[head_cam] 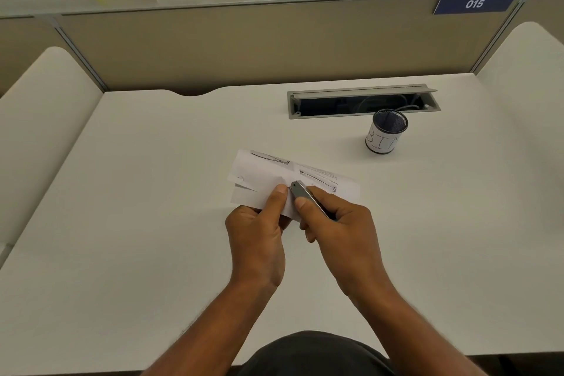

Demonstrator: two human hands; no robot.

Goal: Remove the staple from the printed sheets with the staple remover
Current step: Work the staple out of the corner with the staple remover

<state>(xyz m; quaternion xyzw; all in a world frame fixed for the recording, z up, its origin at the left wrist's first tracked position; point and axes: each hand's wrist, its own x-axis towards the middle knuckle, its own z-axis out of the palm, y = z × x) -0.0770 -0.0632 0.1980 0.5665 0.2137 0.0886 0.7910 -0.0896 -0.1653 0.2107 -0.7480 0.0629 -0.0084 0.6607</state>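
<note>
The printed sheets (pixel 262 175), white with line drawings, are held a little above the desk at its middle. My left hand (pixel 259 232) pinches their near edge, thumb on top. My right hand (pixel 338 223) grips a slim grey metal staple remover (pixel 302 192), thumb pressed along it. The remover's tip rests on the paper right beside my left thumb. The staple itself is too small to make out.
A black mesh cup (pixel 385 131) with a white label reading BIN stands at the right back. Behind it an open grey cable tray (pixel 363 101) is set into the white desk (pixel 137 192). Beige partition walls (pixel 244 46) close the desk at the back and sides.
</note>
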